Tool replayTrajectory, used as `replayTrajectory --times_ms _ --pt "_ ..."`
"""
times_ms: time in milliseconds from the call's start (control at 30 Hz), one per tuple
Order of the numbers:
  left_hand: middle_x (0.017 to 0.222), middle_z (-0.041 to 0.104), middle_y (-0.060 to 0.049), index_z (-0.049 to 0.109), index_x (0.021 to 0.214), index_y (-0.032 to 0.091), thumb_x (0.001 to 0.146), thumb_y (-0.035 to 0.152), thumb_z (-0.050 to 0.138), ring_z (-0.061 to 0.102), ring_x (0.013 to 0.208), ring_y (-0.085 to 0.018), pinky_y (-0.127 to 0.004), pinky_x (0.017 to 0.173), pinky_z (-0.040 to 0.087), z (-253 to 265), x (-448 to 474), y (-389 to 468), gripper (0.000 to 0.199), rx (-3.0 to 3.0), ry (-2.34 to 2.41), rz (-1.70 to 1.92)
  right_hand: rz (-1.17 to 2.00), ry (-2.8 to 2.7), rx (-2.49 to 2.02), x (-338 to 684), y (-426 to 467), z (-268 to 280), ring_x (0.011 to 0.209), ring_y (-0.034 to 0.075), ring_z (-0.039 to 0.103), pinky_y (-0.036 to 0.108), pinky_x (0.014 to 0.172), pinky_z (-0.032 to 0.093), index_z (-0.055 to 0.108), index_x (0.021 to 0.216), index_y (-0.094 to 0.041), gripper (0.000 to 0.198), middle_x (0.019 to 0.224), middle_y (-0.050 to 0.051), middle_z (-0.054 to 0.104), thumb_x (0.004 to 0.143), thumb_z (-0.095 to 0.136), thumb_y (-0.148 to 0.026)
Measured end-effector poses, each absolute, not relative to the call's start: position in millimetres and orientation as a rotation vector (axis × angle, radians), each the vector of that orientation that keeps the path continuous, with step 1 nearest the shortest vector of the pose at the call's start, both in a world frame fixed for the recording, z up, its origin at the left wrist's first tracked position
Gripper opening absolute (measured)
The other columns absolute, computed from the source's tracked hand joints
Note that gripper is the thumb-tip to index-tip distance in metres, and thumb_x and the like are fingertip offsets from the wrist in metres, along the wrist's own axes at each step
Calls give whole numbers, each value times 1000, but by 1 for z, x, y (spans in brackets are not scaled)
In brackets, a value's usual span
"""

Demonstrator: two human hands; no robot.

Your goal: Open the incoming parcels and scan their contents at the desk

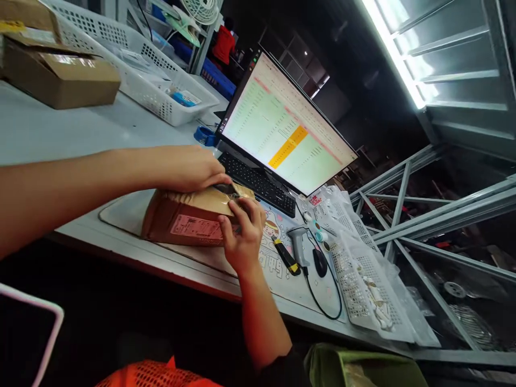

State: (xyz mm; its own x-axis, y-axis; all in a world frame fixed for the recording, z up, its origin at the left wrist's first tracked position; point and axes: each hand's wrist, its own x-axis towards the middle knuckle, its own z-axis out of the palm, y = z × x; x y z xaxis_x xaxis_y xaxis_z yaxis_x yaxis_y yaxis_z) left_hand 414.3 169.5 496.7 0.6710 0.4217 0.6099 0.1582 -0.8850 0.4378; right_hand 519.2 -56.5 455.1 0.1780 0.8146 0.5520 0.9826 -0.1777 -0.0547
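Observation:
A brown cardboard box (159, 217) with a pinkish printed label lies near the table's front edge. Its top shows shiny tape and a dark gap at the right end. My left hand (193, 167) reaches over the top from the left, its fingers curled on the flap beside that gap. Around the box's right end, my right hand (246, 234) grips the corner, fingers on top and thumb on the front side. Just right of it lie a yellow-and-black utility knife (287, 257) and a grey barcode scanner (299, 247).
A monitor (282, 129) and a keyboard (258, 183) stand behind the box. White plastic baskets (165, 110) and another carton (64, 78) are at the back left. A black mouse (320, 262) and a white basket (355, 290) with small items lie at the right. A person in red (223, 44) is far behind.

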Motion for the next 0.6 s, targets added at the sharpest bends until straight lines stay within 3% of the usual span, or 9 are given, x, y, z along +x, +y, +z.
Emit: replayTrajectory --times_ms 100,267,400,533,600 --pt "80 73 -8 77 87 11 107 45 42 47 69 -16 -26 73 32 536 413 166 53 2772 591 512 -546 -1628 -1681 515 -63 455 135 29 53 49 117 39 72 125 -19 25 131 12 68 104 64 -31" --pt "76 71 -12 78 85 9 104 45 45 51 69 -20 -31 69 34 549 433 175 53 2688 789 246 -368 -1761 -1624 524 -67 486 128 28 58 46 112 41 73 114 -18 18 133 12 71 104 66 -32" --pt "69 66 -10 78 83 12 100 45 49 56 71 -23 -32 71 35 542 437 180 47 2613 825 255 -92 -2081 -1721 537 -55 532 110 26 64 42 100 46 71 106 -17 13 115 10 73 102 70 -30" --pt "62 56 -6 74 76 12 99 46 49 54 70 -22 -32 72 36 542 435 178 48 2602 828 266 -378 -2119 -1910 524 -48 557 113 33 57 48 97 44 62 131 -13 39 122 15 65 95 73 -24" --pt "61 54 -5 72 75 13 99 46 50 53 70 -21 -32 72 36 540 435 180 47 2584 815 281 -536 -2086 -1952 510 -55 555 107 32 57 47 94 45 67 123 -13 27 114 15 63 96 67 -19"
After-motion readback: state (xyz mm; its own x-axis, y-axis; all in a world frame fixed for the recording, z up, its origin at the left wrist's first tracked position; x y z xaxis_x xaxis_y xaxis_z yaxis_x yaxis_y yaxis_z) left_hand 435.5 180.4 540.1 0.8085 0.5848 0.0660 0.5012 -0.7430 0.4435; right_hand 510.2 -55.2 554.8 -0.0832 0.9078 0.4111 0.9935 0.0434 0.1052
